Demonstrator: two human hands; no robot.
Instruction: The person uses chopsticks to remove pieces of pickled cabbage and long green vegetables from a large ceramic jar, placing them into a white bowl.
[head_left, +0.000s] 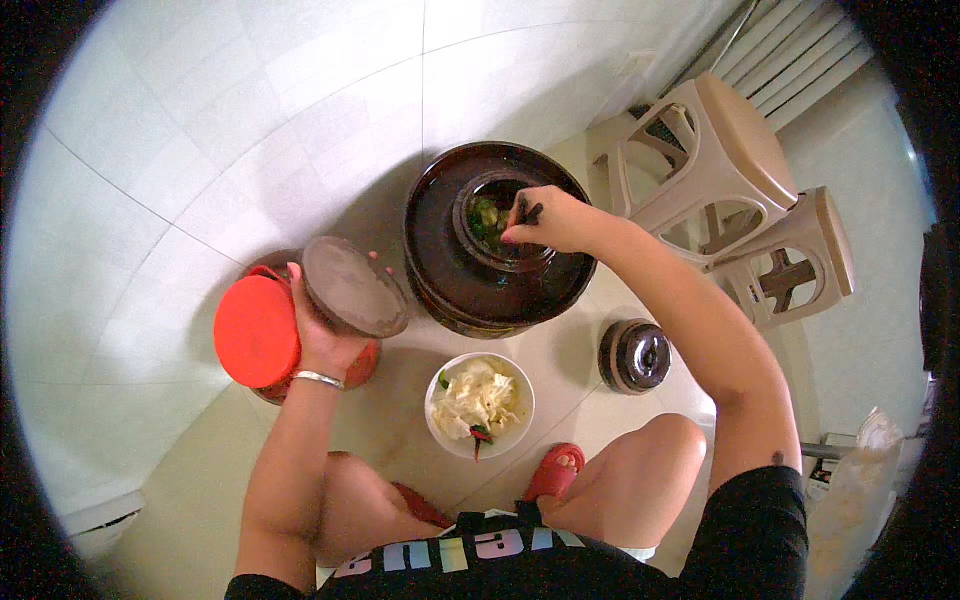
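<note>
A dark brown glazed pickle jar (442, 292) with a wide water-trough rim stands before me, its mouth uncovered and green vegetables (484, 221) inside. My right hand (551, 217) is over the mouth, gripping dark sticks (529, 211) that look like chopsticks; their lower ends are hidden. In my left hand (322, 337) is a grey-brown round disc (354, 286), tilted, with fingertips showing past its far edge. Right beside that hand is a red round lid (255, 331) on a reddish container. Between my feet and the jar, a white bowl (430, 420) holds pale cabbage leaves (480, 397) and red and green chillies (481, 433).
To the right of the bowl, a dark glazed lid (636, 356) rests on the tiled floor. Beige plastic stools (742, 142) lean at the right, near the jar. A pale tiled wall (337, 97) rises behind it. My feet in red slippers (553, 472) flank the bowl.
</note>
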